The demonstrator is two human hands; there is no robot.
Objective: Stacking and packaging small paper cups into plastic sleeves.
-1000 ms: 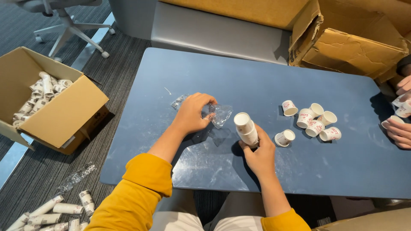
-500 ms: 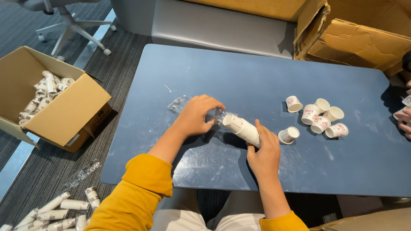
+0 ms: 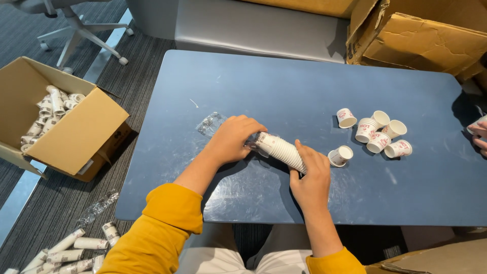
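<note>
Near the middle of the blue surface [image 3: 304, 91], toward its near edge, the stack of small white paper cups [image 3: 281, 150] lies tipped on its side, held between both hands. The right hand [image 3: 310, 175] is curled around the stack's lower end, fingers pressed against the cups. The left hand [image 3: 234, 136] is closed over the stack's open mouth end, pinching the clear plastic sleeve [image 3: 210, 123] that trails away toward the surface's left edge. The sleeve's mouth appears to sit just at the top cups, though how far it covers them I cannot tell.

The step in hand looks like sleeving the stack in plastic. The next move calls for the right hand to keep the nested cups tight and straight while the left draws the thin film along them without snagging a rim.

Loose cups [image 3: 375, 133] lie in a cluster toward the right edge. A cardboard box [image 3: 76, 137] with wrapped stacks stands on the floor off the left edge, and more wrapped stacks [image 3: 71, 246] lie on the floor by the near left corner. Another person's hand [image 3: 479, 136] shows at the right edge.
</note>
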